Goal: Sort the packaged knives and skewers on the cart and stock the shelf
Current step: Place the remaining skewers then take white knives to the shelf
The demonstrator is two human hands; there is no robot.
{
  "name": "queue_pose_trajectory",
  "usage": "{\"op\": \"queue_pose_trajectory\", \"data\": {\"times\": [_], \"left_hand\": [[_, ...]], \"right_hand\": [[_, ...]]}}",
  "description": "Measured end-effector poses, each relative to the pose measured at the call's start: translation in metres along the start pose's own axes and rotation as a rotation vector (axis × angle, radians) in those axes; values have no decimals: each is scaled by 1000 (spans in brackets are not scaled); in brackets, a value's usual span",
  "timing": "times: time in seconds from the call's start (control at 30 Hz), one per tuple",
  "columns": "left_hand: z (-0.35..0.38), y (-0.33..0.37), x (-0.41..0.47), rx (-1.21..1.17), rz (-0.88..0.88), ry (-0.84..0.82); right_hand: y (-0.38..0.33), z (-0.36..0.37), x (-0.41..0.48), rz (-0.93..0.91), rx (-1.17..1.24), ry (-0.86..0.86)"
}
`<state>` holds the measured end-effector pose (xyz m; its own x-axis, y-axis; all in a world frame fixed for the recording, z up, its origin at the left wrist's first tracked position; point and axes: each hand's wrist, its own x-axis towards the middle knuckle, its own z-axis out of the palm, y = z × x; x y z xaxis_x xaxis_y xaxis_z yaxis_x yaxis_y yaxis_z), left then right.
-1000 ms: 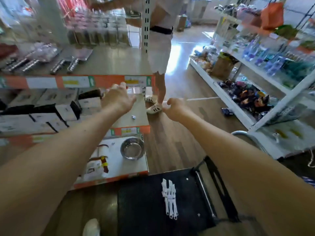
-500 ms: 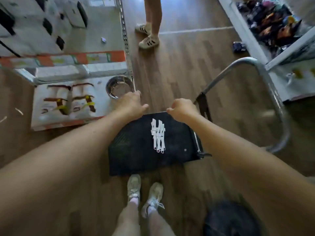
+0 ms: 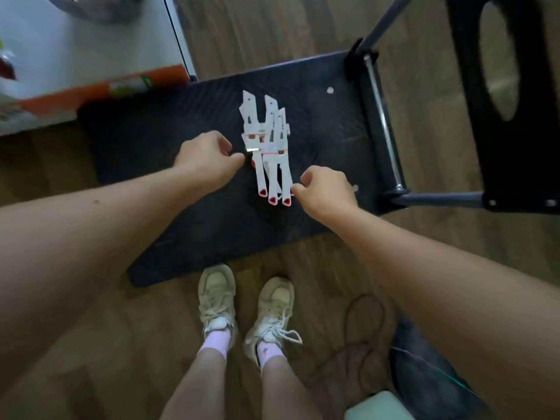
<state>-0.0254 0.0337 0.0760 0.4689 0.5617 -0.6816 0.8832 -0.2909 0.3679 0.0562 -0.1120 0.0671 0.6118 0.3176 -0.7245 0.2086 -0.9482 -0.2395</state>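
Several packaged knives lie in one loose pile in the middle of the cart deck. Their long axis runs away from the person, with the red ends toward the feet. The pile is between the two hands. The left hand is just beside its left edge, thumb and fingers parted, holding nothing. The right hand touches the near right end; whether it pinches, I cannot tell.

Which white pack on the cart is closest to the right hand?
The rightmost pack: its red tip lies right beside the right hand. The middle pack and the leftmost pack lie farther away, toward the left hand.
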Motion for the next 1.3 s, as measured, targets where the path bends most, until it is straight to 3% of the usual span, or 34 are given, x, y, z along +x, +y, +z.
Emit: {"op": "queue_pose_trajectory", "data": {"times": [0.23, 0.43, 0.6, 0.93, 1.3], "left_hand": [[109, -50, 82, -126, -53, -80], [155, -58, 121, -326, -96, 33], [165, -53, 132, -299, -109, 120], [166, -37, 134, -210, -140, 98], [149, -41, 124, -409, -234, 48]], "right_hand": [[21, 89, 98, 9, 117, 70], [17, 124, 142, -22, 52, 204], [17, 124, 151, -42, 49, 216], [27, 114, 150, -40, 199, 204], [45, 107, 137, 9, 242, 188]]}}
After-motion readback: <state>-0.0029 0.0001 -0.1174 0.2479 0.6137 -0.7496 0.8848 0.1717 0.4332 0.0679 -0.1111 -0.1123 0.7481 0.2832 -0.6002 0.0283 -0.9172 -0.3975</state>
